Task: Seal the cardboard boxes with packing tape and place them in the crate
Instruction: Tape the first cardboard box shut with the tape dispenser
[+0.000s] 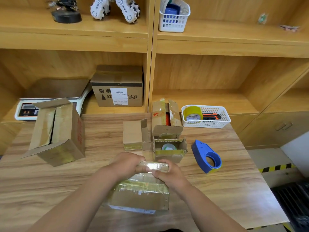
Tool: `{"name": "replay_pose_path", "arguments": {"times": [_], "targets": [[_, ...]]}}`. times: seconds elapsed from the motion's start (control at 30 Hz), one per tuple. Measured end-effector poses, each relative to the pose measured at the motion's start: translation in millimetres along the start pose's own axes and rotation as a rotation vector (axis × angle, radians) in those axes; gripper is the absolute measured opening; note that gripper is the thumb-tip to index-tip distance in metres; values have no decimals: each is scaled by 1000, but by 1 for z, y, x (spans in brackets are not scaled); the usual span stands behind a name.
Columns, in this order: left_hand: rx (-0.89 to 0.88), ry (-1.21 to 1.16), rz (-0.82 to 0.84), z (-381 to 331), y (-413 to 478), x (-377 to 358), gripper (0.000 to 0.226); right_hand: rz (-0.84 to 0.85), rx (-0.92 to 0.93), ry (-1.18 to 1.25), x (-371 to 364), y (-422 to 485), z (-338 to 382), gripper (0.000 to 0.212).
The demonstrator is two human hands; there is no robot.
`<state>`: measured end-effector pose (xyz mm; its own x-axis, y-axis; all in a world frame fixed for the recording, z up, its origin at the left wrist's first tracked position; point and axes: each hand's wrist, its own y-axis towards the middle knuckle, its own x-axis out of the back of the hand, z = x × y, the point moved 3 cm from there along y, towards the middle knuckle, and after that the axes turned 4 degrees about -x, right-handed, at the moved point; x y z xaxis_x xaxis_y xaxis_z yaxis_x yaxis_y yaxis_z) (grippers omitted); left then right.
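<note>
Cardboard, tape-wrapped: the brown rectangular box [138, 195] lies on the wooden table [50, 181] at 6 o'clock. Its far edge is partly hidden under both hands, and its near label is too blurred to read. The left hand [128, 163] and right hand [167, 171] are curled over that taped edge, gripping it. One large open cardboard box [56, 131] stands at 10 o'clock, three smaller cardboard boxes [133, 135] at 12 to 1. One blue plastic tape dispenser [206, 156] lies at 2 o'clock.

The tape dispenser [207, 157] lies right of the open small box [169, 150].
</note>
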<state>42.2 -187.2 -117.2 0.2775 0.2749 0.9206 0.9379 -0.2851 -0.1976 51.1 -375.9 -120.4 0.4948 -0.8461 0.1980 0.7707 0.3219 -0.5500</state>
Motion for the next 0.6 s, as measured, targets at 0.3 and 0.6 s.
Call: {"name": "replay_pose_path", "arguments": {"times": [0.3, 0.6], "targets": [[173, -132, -28, -1, -1, 1, 47, 139, -103, 49, 17, 14, -3, 16], [150, -250, -93, 5, 6, 14, 35, -4, 59, -293, 10, 20, 5, 23]]}}
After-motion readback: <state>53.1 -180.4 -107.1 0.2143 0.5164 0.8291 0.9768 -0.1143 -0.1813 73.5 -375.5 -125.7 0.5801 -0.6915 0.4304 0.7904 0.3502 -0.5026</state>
